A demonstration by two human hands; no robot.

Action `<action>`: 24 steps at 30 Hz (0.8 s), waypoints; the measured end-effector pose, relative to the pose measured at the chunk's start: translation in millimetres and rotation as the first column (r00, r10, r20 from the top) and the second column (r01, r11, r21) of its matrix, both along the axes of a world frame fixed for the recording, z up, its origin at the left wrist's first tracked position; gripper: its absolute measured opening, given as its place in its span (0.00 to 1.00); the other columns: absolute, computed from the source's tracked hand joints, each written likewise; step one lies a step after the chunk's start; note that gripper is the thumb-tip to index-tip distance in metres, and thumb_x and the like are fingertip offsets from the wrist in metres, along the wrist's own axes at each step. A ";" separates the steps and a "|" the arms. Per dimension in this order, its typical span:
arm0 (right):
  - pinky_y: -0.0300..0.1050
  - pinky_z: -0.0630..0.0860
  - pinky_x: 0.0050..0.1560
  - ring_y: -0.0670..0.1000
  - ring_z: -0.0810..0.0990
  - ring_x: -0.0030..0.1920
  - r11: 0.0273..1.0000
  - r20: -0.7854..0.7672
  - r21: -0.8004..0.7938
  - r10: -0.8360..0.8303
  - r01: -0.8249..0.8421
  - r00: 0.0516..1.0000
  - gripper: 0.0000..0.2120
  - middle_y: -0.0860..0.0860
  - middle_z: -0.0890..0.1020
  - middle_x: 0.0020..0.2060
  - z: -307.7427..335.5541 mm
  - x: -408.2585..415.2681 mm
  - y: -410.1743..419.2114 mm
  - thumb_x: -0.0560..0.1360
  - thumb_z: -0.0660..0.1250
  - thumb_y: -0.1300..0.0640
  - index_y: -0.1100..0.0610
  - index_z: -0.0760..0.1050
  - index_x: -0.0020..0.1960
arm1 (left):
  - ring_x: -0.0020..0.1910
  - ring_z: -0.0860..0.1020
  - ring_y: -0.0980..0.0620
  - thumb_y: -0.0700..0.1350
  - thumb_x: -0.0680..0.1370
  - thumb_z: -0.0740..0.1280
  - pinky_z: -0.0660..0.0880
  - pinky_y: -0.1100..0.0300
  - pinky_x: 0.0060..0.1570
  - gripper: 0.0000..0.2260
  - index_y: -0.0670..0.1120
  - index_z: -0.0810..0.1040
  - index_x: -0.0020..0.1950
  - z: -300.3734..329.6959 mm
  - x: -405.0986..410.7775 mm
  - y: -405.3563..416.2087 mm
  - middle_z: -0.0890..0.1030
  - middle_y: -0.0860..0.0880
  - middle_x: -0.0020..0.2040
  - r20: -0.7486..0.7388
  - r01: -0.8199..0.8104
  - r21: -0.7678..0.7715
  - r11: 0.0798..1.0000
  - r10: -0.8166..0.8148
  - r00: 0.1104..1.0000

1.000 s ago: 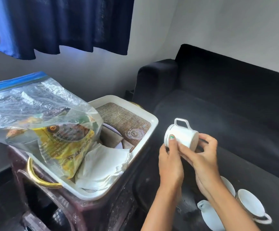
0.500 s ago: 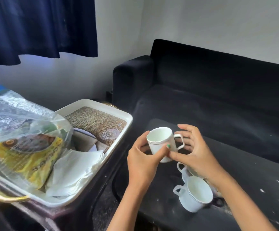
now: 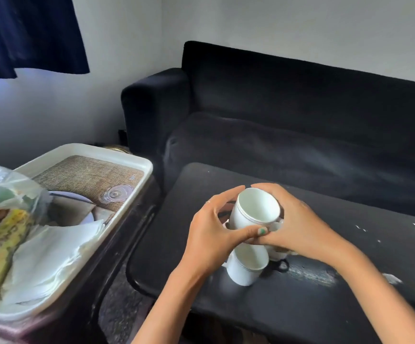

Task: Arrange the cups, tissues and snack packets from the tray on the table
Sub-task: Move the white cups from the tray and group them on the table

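Note:
A white cup (image 3: 254, 211) is held above the black table (image 3: 325, 294), its mouth tilted toward me. My left hand (image 3: 213, 234) grips its left side with the thumb across the front. My right hand (image 3: 298, 224) curls round its right side. Below them a second white cup (image 3: 244, 269) stands on the table, and a third cup (image 3: 277, 254) is mostly hidden behind my right hand. On the left, the white tray (image 3: 137, 161) holds white tissues (image 3: 50, 259) and snack packets (image 3: 0, 244) inside a clear plastic bag.
The tray sits on a dark stand (image 3: 117, 244) left of the table, with a gap between them. A woven mat (image 3: 87, 180), a plate (image 3: 77, 204) and a clear lid lie in the tray. A black sofa (image 3: 300, 125) stands behind the table. A blue curtain (image 3: 27, 33) hangs upper left.
Both hands turned the cup from sideways to mouth-up and carried it right, from beside the tray to above the two cups on the table. The view shifted right.

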State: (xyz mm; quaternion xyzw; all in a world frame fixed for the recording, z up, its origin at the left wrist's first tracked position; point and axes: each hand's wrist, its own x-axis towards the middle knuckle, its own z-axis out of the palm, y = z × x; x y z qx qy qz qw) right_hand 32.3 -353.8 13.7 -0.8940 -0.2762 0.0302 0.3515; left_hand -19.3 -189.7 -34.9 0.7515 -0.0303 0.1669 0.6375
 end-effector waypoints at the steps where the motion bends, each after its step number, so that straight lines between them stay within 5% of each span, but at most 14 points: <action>1: 0.26 0.73 0.46 0.32 0.73 0.54 1.000 -0.017 0.012 -0.012 0.013 1.000 0.38 0.30 0.75 0.54 2.8 -0.9 -7.0 0.55 0.81 0.47 0.34 0.66 0.59 | 0.55 0.77 0.67 0.54 0.62 0.79 0.75 0.67 0.53 0.28 0.66 0.75 0.59 1.7 0.4 -5.5 0.80 0.65 0.55 -0.011 0.024 0.017 1.000 -0.024 1.000; 10: 0.37 0.78 0.42 0.40 0.77 0.47 0.975 -0.159 -0.216 -0.080 0.044 0.984 0.33 0.38 0.76 0.49 -4.4 -9.5 -55.2 0.54 0.77 0.48 0.38 0.64 0.53 | 0.57 0.75 0.65 0.58 0.66 0.75 0.72 0.58 0.60 0.22 0.63 0.76 0.58 -0.5 -0.1 -43.7 0.79 0.69 0.53 -0.174 0.150 0.341 0.928 -0.095 0.980; 14: 0.31 0.69 0.34 0.36 0.73 0.46 0.950 -0.153 -0.310 -0.092 0.041 0.984 0.32 0.36 0.73 0.47 -18.5 -14.8 -68.3 0.52 0.72 0.39 0.41 0.62 0.51 | 0.53 0.73 0.62 0.62 0.64 0.75 0.66 0.59 0.56 0.25 0.61 0.76 0.59 -6.8 2.0 -57.7 0.77 0.65 0.48 -0.197 0.154 0.524 0.837 -0.056 0.979; 20: 0.45 0.77 0.44 0.45 0.73 0.51 0.928 -0.178 -0.372 -0.104 0.031 0.978 0.33 0.43 0.72 0.52 -48.3 -18.0 -75.6 0.58 0.75 0.45 0.47 0.61 0.57 | 0.69 0.56 0.56 0.62 0.65 0.74 0.51 0.59 0.56 0.26 0.58 0.76 0.61 -16.7 3.7 -72.1 0.67 0.61 0.70 -0.234 0.187 0.712 0.677 -0.022 0.972; 24: 0.52 0.78 0.47 0.51 0.74 0.50 0.888 -0.111 -0.455 -0.129 0.065 0.985 0.31 0.47 0.71 0.53 -56.6 -17.7 -70.2 0.60 0.75 0.46 0.51 0.61 0.55 | 0.70 0.55 0.54 0.61 0.67 0.73 0.50 0.57 0.58 0.27 0.57 0.74 0.65 -18.9 2.8 -73.5 0.65 0.58 0.72 -0.266 0.212 0.764 0.609 -0.001 0.964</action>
